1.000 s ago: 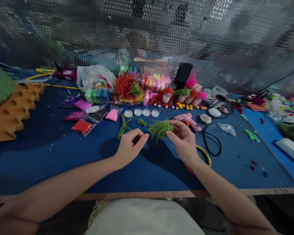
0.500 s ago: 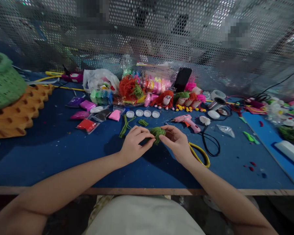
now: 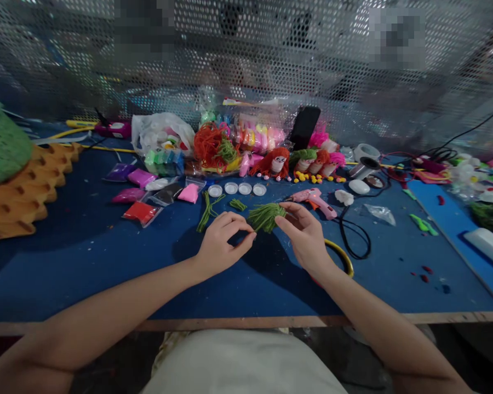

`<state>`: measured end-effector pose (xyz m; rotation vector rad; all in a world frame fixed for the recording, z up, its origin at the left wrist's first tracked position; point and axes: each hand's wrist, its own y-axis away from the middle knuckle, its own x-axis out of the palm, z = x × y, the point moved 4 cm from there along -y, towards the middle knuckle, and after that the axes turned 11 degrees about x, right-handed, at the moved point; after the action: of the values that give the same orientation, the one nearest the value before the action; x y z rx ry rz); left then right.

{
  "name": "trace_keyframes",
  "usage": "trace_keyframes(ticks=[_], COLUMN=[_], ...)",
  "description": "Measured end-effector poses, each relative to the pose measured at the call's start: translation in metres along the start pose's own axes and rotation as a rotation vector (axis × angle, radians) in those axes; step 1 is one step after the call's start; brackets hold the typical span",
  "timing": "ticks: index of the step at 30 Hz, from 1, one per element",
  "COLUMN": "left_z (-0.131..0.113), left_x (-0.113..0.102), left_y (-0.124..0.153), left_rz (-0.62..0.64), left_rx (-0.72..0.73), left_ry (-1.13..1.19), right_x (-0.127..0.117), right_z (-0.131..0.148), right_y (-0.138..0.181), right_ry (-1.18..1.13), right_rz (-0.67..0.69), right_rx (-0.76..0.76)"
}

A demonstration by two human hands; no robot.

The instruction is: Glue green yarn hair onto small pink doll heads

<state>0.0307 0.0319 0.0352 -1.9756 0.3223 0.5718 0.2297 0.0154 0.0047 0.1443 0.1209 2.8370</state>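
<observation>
Your right hand (image 3: 306, 235) is closed, thumb against fingers, on the gathered end of the green yarn bundle (image 3: 265, 216). Bundle lies left of that grip, long axis sideways, loose ends sloping down to your left hand (image 3: 224, 241). Left thumb and fingertips are pinched together at those ends, seemingly on a strand; too fine to be sure. Left is nearer the loose side. Beyond: short green tuft (image 3: 238, 204), longer green strands (image 3: 205, 212); glue gun (image 3: 316, 202) past your right fingers.
</observation>
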Motion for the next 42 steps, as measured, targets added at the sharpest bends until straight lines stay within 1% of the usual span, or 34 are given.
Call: trace_keyframes(ticks=[5,8,10,13,15,18,20,22,25,27,29,31,34,37,39,42], left_z=[0.0,-0.002,-0.003,-0.002,0.001,0.007,0.011,0.013,0.016,0.015,0.012,0.009,0.007,0.009,0.012,0.018], left_x=[0.001,0.0,-0.002,-0.003,-0.002,0.001,0.003,0.005,0.006,0.003,0.0,-0.002,-0.001,0.001,0.004,0.013], left_y=[0.001,0.002,0.001,0.0,0.0,0.001,0.002,0.002,0.003,0.003,0.001,0.0,0.0,0.001,0.003,0.007], left_rz=[0.048,0.049,0.023,-0.011,-0.007,0.0,0.007,0.02,0.026,-0.007,-0.046,-0.047,-0.014,-0.005,0.013,0.048], left_rx=[0.001,0.024,0.03,0.0,-0.053,-0.145,-0.191,-0.228,-0.283,-0.301,-0.287,-0.267,-0.27,-0.284,-0.333,-0.484], left_ry=[0.063,0.081,0.072,0.054,0.077,0.153,0.195,0.225,0.251,0.252,0.238,0.229,0.252,0.272,0.317,0.497], right_x=[-0.004,-0.005,-0.004,0.002,0.006,0.012,0.015,0.017,0.018,0.017,0.016,0.015,0.013,0.013,0.014,0.014], right_z=[0.002,0.003,0.005,0.006,0.007,0.011,0.012,0.011,0.01,0.011,0.013,0.014,0.012,0.011,0.01,0.009], right_y=[-0.002,-0.002,-0.001,0.004,0.009,0.013,0.015,0.016,0.016,0.016,0.017,0.017,0.017,0.017,0.017,0.016], right_ry=[-0.03,-0.044,-0.026,0.054,0.118,0.189,0.205,0.191,0.178,0.188,0.191,0.188,0.186,0.154,0.136,0.148], right_rz=[-0.102,-0.13,-0.097,0.036,0.122,0.201,0.258,0.308,0.318,0.297,0.267,0.229,0.195,0.219,0.247,0.268], right_rx=[-0.038,-0.057,-0.063,-0.029,-0.002,-0.04,-0.062,-0.045,-0.03,-0.06,-0.099,-0.118,-0.077,-0.028,-0.002,0.06])
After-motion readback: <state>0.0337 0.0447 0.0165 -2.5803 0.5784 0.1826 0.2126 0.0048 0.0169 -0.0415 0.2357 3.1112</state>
